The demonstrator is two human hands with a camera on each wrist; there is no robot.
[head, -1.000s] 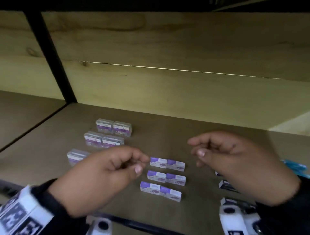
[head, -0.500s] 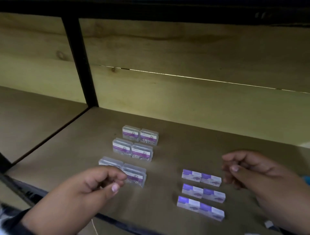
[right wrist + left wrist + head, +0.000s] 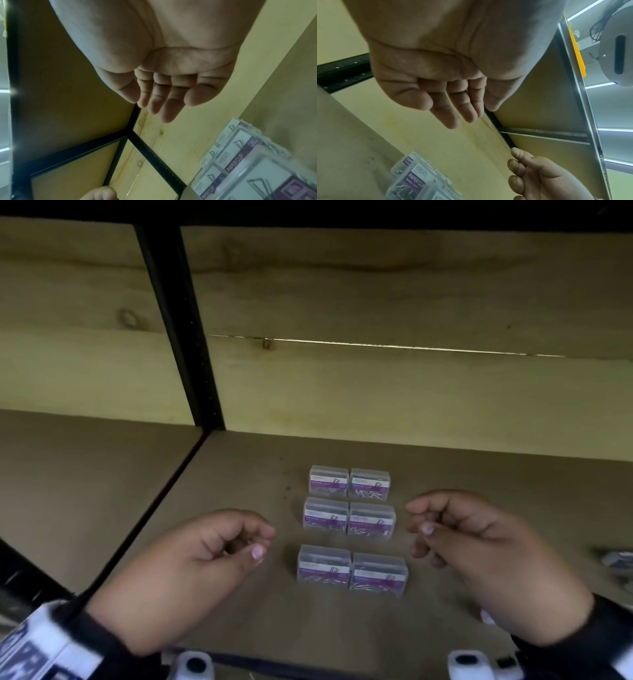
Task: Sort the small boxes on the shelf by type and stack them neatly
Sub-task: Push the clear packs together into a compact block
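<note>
**Paper-clip boxes lined up as hands hover**

A wooden shelf (image 3: 239, 594) carries six clear paper-clip boxes (image 3: 349, 529) in three rows of two, pairs touching. The left hand (image 3: 191, 570) hangs just left of them, the right hand (image 3: 486, 553) just right, both loosely curled and holding nothing, touching no box.

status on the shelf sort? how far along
Done: six clear paper clip boxes sit on the shelf as three side-by-side pairs, all one type. In hand: nothing; left hand and right hand hover empty on either side of them, fingers loosely curled. Left: no box sits on another, so stacking is not done. Something blurred lies at the right edge; cannot tell what.
</note>
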